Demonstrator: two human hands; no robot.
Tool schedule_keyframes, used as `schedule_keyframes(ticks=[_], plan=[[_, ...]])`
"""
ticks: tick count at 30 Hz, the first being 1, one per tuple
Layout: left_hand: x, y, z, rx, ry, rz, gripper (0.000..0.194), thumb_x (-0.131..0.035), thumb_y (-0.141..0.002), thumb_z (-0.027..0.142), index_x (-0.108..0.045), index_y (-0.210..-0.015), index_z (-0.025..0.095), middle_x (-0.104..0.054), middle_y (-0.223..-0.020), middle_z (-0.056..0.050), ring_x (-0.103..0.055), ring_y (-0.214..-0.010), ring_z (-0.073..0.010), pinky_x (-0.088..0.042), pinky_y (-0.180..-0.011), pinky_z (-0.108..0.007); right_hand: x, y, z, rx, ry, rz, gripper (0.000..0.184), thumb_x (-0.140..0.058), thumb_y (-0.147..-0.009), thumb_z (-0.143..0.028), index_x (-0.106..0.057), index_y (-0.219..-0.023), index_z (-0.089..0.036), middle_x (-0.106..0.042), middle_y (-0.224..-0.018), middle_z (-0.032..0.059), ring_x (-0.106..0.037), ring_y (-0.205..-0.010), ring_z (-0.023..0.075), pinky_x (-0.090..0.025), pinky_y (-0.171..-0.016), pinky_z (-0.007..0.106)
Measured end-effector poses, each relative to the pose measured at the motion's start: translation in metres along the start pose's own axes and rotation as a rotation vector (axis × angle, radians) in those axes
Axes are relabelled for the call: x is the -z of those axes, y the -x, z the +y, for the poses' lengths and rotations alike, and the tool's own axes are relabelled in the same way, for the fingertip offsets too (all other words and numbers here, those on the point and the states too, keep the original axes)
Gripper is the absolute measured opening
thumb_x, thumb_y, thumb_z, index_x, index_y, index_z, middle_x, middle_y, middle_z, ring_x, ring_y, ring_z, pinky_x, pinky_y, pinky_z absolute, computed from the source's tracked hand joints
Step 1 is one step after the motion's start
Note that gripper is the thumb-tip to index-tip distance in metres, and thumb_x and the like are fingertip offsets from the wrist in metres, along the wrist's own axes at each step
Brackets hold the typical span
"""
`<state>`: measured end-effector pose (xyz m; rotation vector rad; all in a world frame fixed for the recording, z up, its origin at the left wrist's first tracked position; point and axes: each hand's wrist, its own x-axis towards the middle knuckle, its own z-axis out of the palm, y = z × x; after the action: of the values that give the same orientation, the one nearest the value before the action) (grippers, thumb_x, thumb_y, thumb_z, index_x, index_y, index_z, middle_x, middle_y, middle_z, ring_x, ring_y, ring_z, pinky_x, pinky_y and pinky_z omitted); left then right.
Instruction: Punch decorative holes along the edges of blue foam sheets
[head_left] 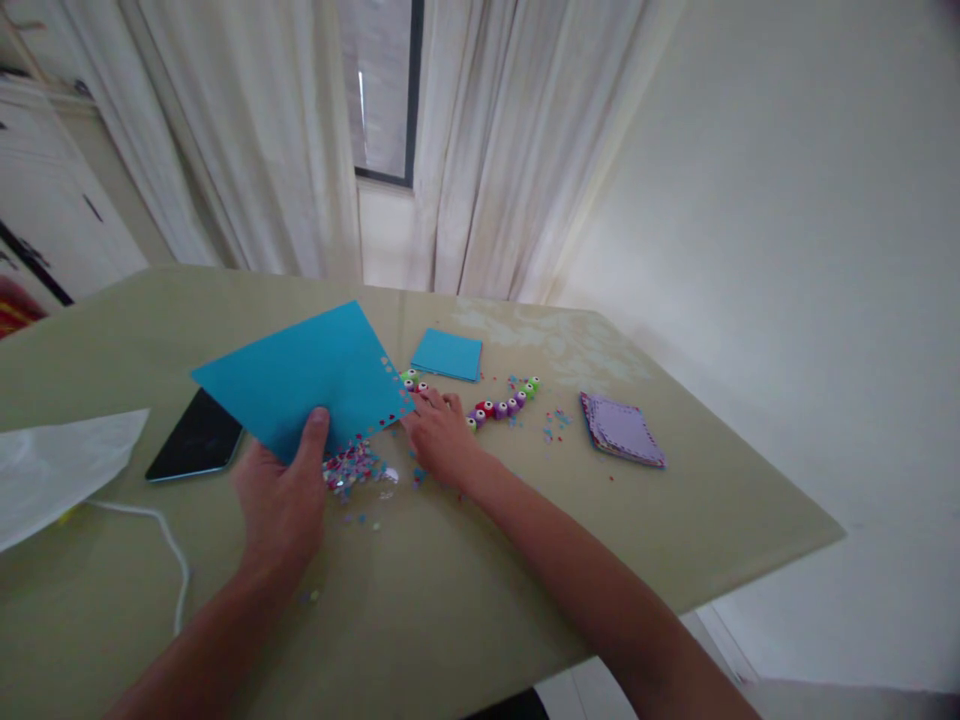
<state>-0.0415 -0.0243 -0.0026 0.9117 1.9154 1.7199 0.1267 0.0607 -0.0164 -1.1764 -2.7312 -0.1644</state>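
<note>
My left hand (289, 485) grips a blue sheet of paper (300, 375) by its near edge, thumb on top. The sheet is tilted above the table, with small cut-out holes along its right edge. My right hand (442, 430) is at the sheet's right corner, its fingers curled together; what is under them is hidden. Beside that hand, a curved row of small round purple, red and green pieces with eye-like white spots (501, 408) lies on the table. Below the sheet is a heap of small coloured confetti bits (356, 467).
Behind the hands lies a stack of smaller blue papers (448, 354). A stack of purple cards with patterned edges (624, 430) is to the right. On the left are a dark phone or tablet (196, 440), a white sheet (67, 465) and a white cable (176, 560). Confetti is scattered around the table (450, 600).
</note>
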Motion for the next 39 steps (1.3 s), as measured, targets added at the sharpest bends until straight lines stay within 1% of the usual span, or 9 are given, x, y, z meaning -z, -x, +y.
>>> schedule_keyframes(ticks=[7,10,13,16,19,22,29,36,39], plan=[[0.002,0.003,-0.001,-0.032,-0.041,-0.066,0.042,-0.07,-0.086,0.064,-0.071,-0.087,0.023,-0.077,-0.086,-0.003,-0.069,-0.083,-0.0268,-0.056,-0.071,-0.036,0.008,0.011,0.015,-0.067,-0.033,-0.098,0.02,-0.059,-0.098,-0.012,-0.075,-0.109,-0.017,-0.07,-0.121,0.0177,-0.061,-0.111,0.0323,-0.048,-0.095,0.044],[0.002,0.006,-0.002,-0.036,-0.074,-0.14,0.042,-0.07,-0.086,0.066,-0.07,-0.083,0.024,-0.076,-0.08,-0.002,-0.067,-0.081,-0.0273,-0.053,-0.069,-0.036,0.012,0.03,0.028,-0.127,-0.204,0.002,0.019,-0.062,-0.098,-0.013,-0.073,-0.112,-0.018,-0.072,-0.116,0.0158,-0.063,-0.111,0.031,-0.047,-0.099,0.045],[0.003,0.008,-0.003,-0.021,-0.104,-0.198,0.043,-0.07,-0.085,0.067,-0.071,-0.082,0.025,-0.075,-0.078,-0.002,-0.067,-0.079,-0.0277,-0.052,-0.069,-0.036,0.019,0.049,0.041,-0.287,-0.607,0.268,0.019,-0.065,-0.1,-0.024,-0.072,-0.117,-0.019,-0.073,-0.115,0.0126,-0.065,-0.105,0.0259,-0.049,-0.097,0.041],[0.003,0.009,-0.004,-0.022,-0.143,-0.26,0.045,-0.07,-0.083,0.07,-0.073,-0.081,0.025,-0.077,-0.077,-0.002,-0.068,-0.075,-0.0274,-0.052,-0.068,-0.037,0.028,0.06,0.049,-0.441,-1.131,0.457,0.027,-0.068,-0.098,-0.042,-0.073,-0.116,-0.022,-0.075,-0.103,0.0071,-0.067,-0.09,0.0214,-0.051,-0.084,0.035],[0.002,0.01,-0.005,-0.047,-0.195,-0.351,0.047,-0.069,-0.08,0.072,-0.073,-0.077,0.025,-0.077,-0.073,-0.002,-0.068,-0.069,-0.0272,-0.052,-0.065,-0.037,0.035,0.061,0.05,-0.545,-1.571,0.458,0.034,-0.08,-0.086,-0.052,-0.078,-0.102,-0.023,-0.074,-0.091,0.003,-0.064,-0.079,0.0174,-0.049,-0.072,0.03],[0.0,0.012,-0.005,-0.07,-0.212,-0.422,0.048,-0.068,-0.079,0.073,-0.072,-0.072,0.026,-0.076,-0.068,-0.002,-0.068,-0.064,-0.0265,-0.051,-0.061,-0.036,0.037,0.059,0.047,-0.581,-1.818,0.381,0.04,-0.089,-0.075,-0.056,-0.078,-0.094,-0.022,-0.075,-0.093,0.0027,-0.06,-0.071,0.0126,-0.047,-0.063,0.025],[0.001,0.016,-0.001,-0.123,-0.275,-0.443,0.049,-0.067,-0.079,0.073,-0.069,-0.064,0.026,-0.073,-0.062,0.0,-0.066,-0.059,-0.0241,-0.05,-0.057,-0.033,0.037,0.059,0.04,-0.594,-1.887,0.303,0.041,-0.096,-0.069,-0.049,-0.077,-0.092,-0.02,-0.076,-0.087,0.0009,-0.063,-0.065,0.0106,-0.053,-0.063,0.025],[0.002,0.014,-0.003,-0.146,-0.278,-0.423,0.049,-0.067,-0.08,0.071,-0.066,-0.063,0.026,-0.071,-0.059,0.0,-0.065,-0.058,-0.0231,-0.049,-0.055,-0.032,0.033,0.06,0.04,-0.519,-1.554,0.355,0.044,-0.098,-0.066,-0.042,-0.082,-0.101,-0.022,-0.075,-0.078,0.0007,-0.066,-0.063,0.0145,-0.052,-0.061,0.029],[0.002,0.014,-0.003,-0.14,-0.261,-0.437,0.047,-0.068,-0.08,0.07,-0.069,-0.065,0.025,-0.073,-0.062,0.0,-0.066,-0.059,-0.0239,-0.05,-0.057,-0.033,0.03,0.06,0.04,-0.494,-1.529,0.367,0.045,-0.098,-0.065,-0.041,-0.081,-0.102,-0.023,-0.072,-0.075,-0.0015,-0.064,-0.061,0.0139,-0.051,-0.06,0.029]])
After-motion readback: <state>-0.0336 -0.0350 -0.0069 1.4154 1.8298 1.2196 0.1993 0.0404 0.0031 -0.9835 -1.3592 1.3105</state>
